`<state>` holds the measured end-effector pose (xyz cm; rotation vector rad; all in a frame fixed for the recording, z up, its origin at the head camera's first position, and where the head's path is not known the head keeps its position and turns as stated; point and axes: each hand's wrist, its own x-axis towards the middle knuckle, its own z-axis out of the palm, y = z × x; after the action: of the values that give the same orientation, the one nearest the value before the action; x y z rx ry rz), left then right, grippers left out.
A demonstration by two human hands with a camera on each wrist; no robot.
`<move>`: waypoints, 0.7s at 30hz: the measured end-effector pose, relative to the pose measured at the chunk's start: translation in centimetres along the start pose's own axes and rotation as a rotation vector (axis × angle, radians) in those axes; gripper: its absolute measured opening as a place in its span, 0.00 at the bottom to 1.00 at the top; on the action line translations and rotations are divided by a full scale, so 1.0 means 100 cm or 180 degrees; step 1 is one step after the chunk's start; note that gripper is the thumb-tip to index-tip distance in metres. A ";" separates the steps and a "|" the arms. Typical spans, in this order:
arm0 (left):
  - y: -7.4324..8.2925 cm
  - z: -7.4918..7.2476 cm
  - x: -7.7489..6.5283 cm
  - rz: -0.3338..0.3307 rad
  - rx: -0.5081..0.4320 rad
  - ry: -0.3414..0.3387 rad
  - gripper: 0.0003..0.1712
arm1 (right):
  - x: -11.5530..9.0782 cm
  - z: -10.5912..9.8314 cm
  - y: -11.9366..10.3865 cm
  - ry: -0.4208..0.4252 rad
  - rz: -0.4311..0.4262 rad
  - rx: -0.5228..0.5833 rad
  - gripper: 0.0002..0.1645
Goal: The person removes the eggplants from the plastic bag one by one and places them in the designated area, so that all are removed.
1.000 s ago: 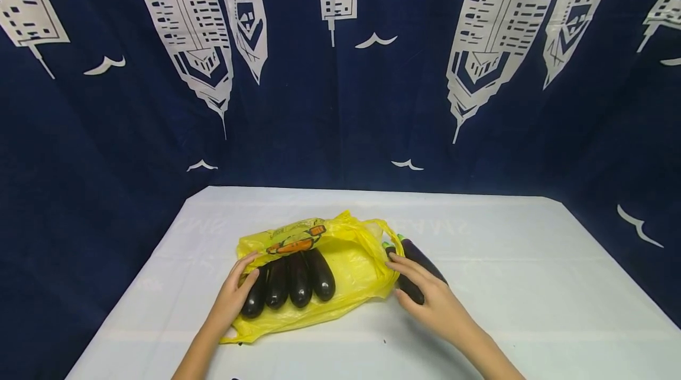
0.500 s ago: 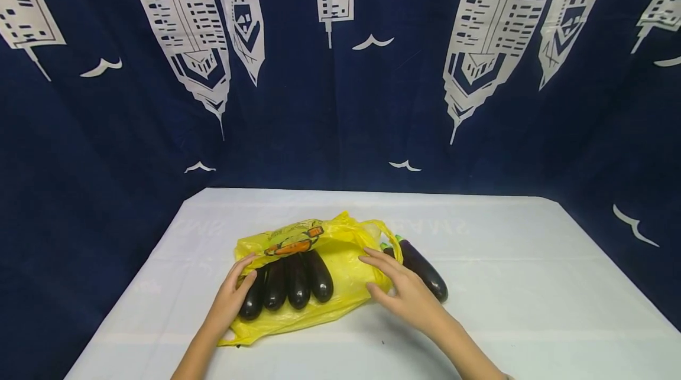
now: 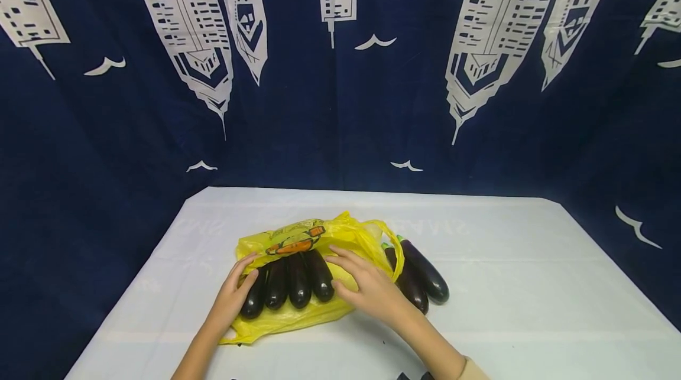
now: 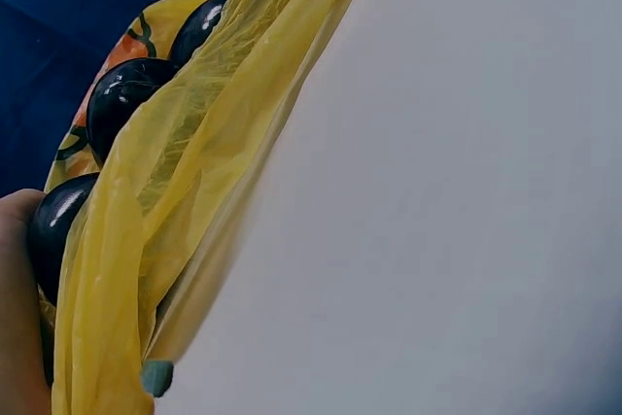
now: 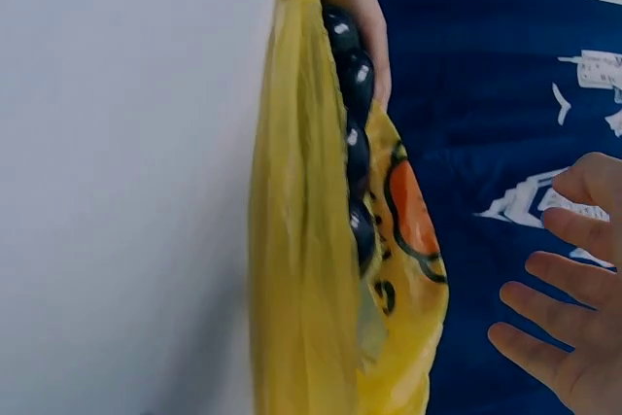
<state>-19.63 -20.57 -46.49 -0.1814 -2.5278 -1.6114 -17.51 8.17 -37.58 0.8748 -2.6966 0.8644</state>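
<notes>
A yellow plastic bag with an orange print lies with its mouth spread toward me, and several dark eggplants lie side by side in it. My left hand rests at the bag's left side against the leftmost eggplant, fingers fairly straight; in the left wrist view only a sliver of that hand shows. Over the bag's right part, my right hand hovers beside the rightmost of these eggplants. Its fingers are spread and hold nothing in the right wrist view.
Two more eggplants with green stems lie on the white table to the right of the bag, partly behind its handle loop. A dark blue curtain with white building prints hangs behind the table. Small dark objects show at the bottom edge.
My right hand has moved left from the two loose eggplants, across the bag's mouth, toward the row inside. Those two eggplants now show more fully. My left hand has stayed in place.
</notes>
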 end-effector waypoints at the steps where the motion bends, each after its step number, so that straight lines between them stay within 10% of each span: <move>1: 0.000 0.000 0.000 0.0001 0.0001 0.0005 0.25 | 0.002 0.002 -0.001 -0.0043 0.0009 -0.0023 0.26; 21: 0.001 0.001 0.000 0.0098 0.0059 0.0066 0.23 | 0.029 0.042 0.003 -0.0882 0.0365 -0.0152 0.35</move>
<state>-19.60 -20.43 -46.42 -0.1996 -2.5110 -1.5699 -19.98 4.60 -40.17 0.8966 -3.0182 0.7452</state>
